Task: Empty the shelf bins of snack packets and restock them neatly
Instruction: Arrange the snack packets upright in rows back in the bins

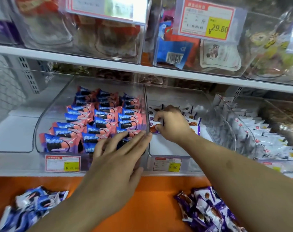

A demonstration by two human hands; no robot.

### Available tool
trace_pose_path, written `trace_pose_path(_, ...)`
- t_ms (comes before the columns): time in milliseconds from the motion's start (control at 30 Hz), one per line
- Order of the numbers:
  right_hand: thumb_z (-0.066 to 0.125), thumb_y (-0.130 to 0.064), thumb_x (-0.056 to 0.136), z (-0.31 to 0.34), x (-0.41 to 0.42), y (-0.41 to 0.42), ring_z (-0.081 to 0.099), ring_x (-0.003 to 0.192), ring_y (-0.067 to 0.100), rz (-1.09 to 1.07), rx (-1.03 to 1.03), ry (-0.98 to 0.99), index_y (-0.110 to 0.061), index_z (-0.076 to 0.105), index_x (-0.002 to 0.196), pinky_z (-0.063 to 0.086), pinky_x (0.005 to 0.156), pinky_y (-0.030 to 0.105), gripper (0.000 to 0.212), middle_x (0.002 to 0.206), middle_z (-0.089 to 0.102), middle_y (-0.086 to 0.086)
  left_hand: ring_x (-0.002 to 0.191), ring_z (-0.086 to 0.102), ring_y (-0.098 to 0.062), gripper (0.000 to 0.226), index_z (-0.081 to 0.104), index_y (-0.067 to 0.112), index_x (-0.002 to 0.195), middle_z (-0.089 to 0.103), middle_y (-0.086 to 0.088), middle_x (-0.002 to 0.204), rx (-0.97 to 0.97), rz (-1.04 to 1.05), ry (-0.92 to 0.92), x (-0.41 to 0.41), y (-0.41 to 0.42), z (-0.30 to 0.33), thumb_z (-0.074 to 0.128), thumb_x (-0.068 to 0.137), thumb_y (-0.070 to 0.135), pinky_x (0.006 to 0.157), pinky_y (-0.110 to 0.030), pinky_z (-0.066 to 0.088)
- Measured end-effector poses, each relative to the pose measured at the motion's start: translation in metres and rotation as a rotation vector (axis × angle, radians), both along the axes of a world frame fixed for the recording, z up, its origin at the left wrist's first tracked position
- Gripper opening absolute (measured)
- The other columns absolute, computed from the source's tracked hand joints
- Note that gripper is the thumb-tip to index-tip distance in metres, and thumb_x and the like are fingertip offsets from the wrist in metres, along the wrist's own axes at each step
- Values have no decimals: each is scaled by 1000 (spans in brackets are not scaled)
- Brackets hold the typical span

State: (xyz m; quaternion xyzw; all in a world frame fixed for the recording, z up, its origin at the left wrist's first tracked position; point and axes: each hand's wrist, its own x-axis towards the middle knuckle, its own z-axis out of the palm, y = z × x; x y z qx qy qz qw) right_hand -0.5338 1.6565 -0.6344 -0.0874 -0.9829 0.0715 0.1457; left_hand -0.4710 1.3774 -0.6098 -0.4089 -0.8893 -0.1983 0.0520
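A clear bin (pixel 41 121) on the middle shelf holds neat rows of blue-and-pink cookie packets (pixel 98 118). My left hand (pixel 119 156) lies with straight fingers against the front right of this bin, fingertips at the wall shared with the neighbouring clear bin (pixel 166 148). Inside that neighbouring bin, my right hand (pixel 171 123) pinches a white-and-purple snack packet (pixel 155 128) at the front of a row of like packets (pixel 191 113). The bin's front half is bare.
Loose purple packets (pixel 207 210) and blue-white packets (pixel 33 205) lie on the orange ledge (pixel 150 198) below. White packets (pixel 266 139) fill the bin to the right. An upper shelf (pixel 92 60) with clear bins and price tags hangs close above.
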Motion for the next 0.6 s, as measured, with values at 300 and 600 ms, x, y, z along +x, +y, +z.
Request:
trace_pose_path(300, 84, -32, 79, 8, 15, 6, 58, 109, 21, 15, -125, -20, -35, 74, 114, 53, 92, 37, 36, 114, 67, -1, 153, -9, -6, 83, -26, 62, 149, -14, 40, 162, 1, -6, -15, 1, -1, 4, 43, 103, 55, 125, -42, -3)
trace_pose_path(600, 78, -23, 93, 79, 193, -4, 66, 107, 12, 193, -452, 99, -29, 77, 115, 53, 88, 25, 23, 115, 65, -8, 135, 39, -8, 53, 49, 35, 148, 46, 23, 146, 174, -183, -46, 39, 7, 19, 55, 96, 41, 113, -17, 22)
